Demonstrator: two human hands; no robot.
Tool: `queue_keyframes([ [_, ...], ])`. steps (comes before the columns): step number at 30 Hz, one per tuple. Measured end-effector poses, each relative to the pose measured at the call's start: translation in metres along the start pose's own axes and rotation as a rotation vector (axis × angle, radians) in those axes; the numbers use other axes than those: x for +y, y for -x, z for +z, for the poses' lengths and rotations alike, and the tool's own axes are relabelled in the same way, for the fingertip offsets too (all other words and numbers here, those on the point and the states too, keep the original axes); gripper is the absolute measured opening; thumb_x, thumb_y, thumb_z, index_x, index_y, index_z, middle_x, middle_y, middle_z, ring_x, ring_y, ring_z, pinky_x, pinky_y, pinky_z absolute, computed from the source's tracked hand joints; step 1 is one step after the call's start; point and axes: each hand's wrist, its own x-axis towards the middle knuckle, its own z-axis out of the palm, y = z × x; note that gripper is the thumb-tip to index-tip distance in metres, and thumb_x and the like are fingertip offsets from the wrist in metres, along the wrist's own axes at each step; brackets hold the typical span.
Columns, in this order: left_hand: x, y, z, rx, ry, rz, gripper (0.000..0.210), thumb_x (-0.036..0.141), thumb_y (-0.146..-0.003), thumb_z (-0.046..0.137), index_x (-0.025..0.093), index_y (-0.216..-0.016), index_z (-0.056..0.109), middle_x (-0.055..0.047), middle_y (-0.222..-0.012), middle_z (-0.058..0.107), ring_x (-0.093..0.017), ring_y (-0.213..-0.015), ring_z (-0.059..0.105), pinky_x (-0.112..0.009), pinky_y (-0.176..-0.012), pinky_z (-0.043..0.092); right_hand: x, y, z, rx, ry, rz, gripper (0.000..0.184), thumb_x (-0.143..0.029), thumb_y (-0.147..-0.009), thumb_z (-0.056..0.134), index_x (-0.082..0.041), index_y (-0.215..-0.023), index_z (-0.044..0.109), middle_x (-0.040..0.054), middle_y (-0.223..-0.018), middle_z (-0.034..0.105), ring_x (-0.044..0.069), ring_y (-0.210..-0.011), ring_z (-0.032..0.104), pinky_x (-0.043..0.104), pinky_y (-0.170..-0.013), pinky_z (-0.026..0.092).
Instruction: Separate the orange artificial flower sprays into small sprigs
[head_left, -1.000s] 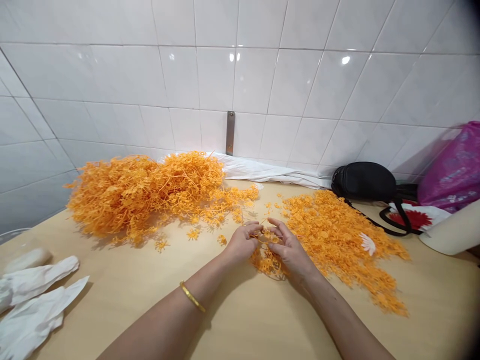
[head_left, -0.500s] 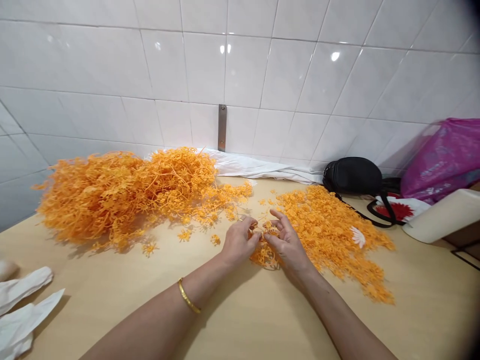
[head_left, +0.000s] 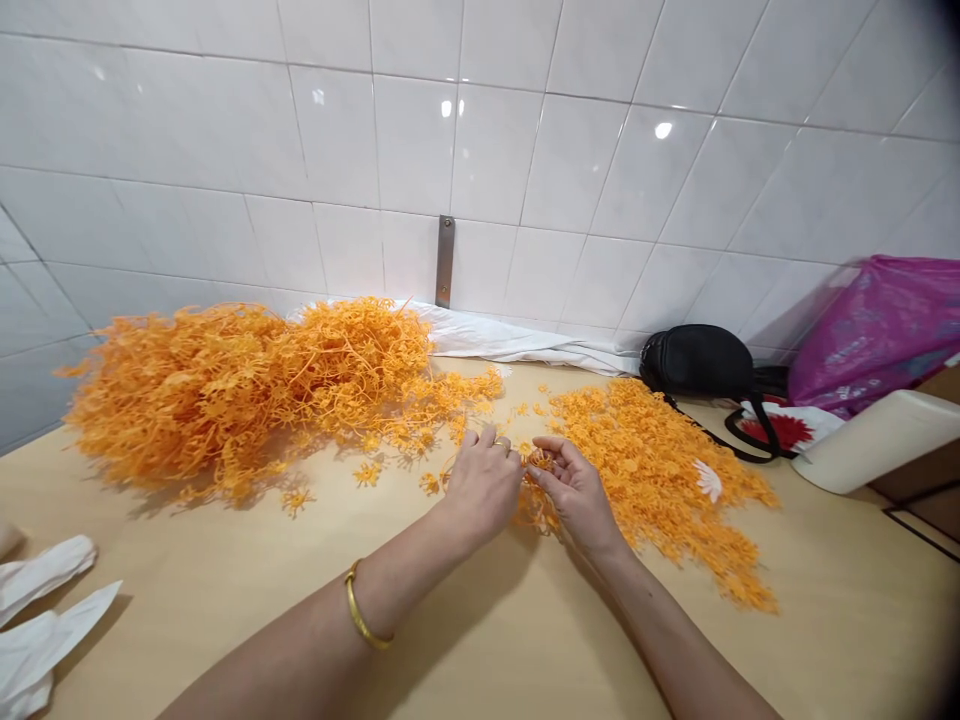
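My left hand (head_left: 484,487) is closed, back turned up, with a gold ring and bracelet; thin orange stems poke out beside it, and its fingertips are mostly hidden. Close against it, my right hand (head_left: 576,490) pinches a small orange plastic flower (head_left: 541,460) between thumb and fingers. Beneath the hands lie more loose orange pieces (head_left: 536,512). A tall, tangled heap of orange plastic flower sprigs (head_left: 247,390) stands on the left. To the right spreads a flatter pile of orange flower heads (head_left: 645,450), with one white flower (head_left: 707,481) on it.
Against the tiled wall lies a white cloth (head_left: 517,345). At right are a black bag (head_left: 697,360) with a strap, a magenta plastic bag (head_left: 877,330), a red-and-white flower (head_left: 784,430) and a cream cylinder (head_left: 874,445). White cloth pieces (head_left: 52,620) lie at near left.
My left hand has rolled over so its back faces up, its fingers now curled. My right hand keeps its pinch, fingers drawn closer together. The view has shifted slightly.
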Motion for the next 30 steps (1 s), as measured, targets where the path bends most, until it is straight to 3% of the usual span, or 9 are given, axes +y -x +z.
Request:
queue_keyframes([
  [4,0.002,0.002,0.005,-0.074,0.192,-0.188,0.025,0.024,-0.080,0.035,0.015,-0.080,0.058,-0.007,-0.073,0.060,-0.017,-0.066,0.051,-0.028,-0.059,0.032,-0.002,0.002,0.002,0.001,0.035,0.012,0.032,-0.029,-0.068,0.059,-0.019,-0.097,0.050,0.0031,-0.088,0.055,0.013,-0.073,0.054,0.024,-0.061,0.044],
  [13,-0.013,0.000,0.011,-0.034,0.716,-0.429,0.024,0.033,-0.072,0.045,0.017,-0.059,0.058,0.003,-0.049,0.046,-0.009,-0.050,0.040,-0.021,-0.047,0.025,-0.015,0.005,-0.005,-0.057,0.082,0.035,0.034,-0.031,-0.067,0.059,-0.016,-0.098,0.056,0.0051,-0.086,0.059,0.015,-0.074,0.055,0.027,-0.064,0.044],
  [16,-0.019,-0.002,0.018,-0.041,0.856,-0.441,0.023,0.032,-0.068,0.048,0.015,-0.057,0.058,0.003,-0.047,0.044,-0.009,-0.049,0.039,-0.020,-0.046,0.027,-0.017,0.003,-0.013,-0.070,0.187,0.003,0.022,-0.034,-0.069,0.057,-0.016,-0.083,0.061,0.0041,-0.077,0.060,0.016,-0.071,0.055,0.028,-0.062,0.042],
  [19,-0.022,-0.002,0.026,-0.070,0.969,-0.475,0.020,0.031,-0.065,0.050,0.014,-0.056,0.057,0.004,-0.045,0.042,-0.008,-0.046,0.036,-0.020,-0.044,0.026,-0.016,0.001,-0.018,-0.038,0.303,-0.051,0.021,-0.036,-0.073,0.053,-0.017,-0.065,0.056,0.0007,-0.061,0.054,0.014,-0.061,0.051,0.026,-0.057,0.038],
  [24,-0.025,-0.002,0.034,-0.115,1.046,-0.531,0.019,0.030,-0.064,0.052,0.014,-0.056,0.055,0.004,-0.044,0.042,-0.006,-0.042,0.035,-0.019,-0.042,0.025,-0.013,-0.002,-0.024,0.071,0.340,-0.090,0.023,-0.037,-0.076,0.048,-0.018,-0.063,0.049,-0.0018,-0.056,0.049,0.011,-0.055,0.045,0.023,-0.055,0.035],
  [30,-0.022,0.000,0.032,-0.110,0.927,-0.521,0.020,0.031,-0.065,0.051,0.014,-0.058,0.060,0.002,-0.046,0.047,-0.009,-0.047,0.042,-0.020,-0.046,0.030,-0.009,-0.004,-0.029,0.247,0.142,-0.063,0.019,-0.036,-0.072,0.054,-0.017,-0.071,0.052,-0.0023,-0.055,0.050,0.011,-0.055,0.047,0.024,-0.058,0.038],
])
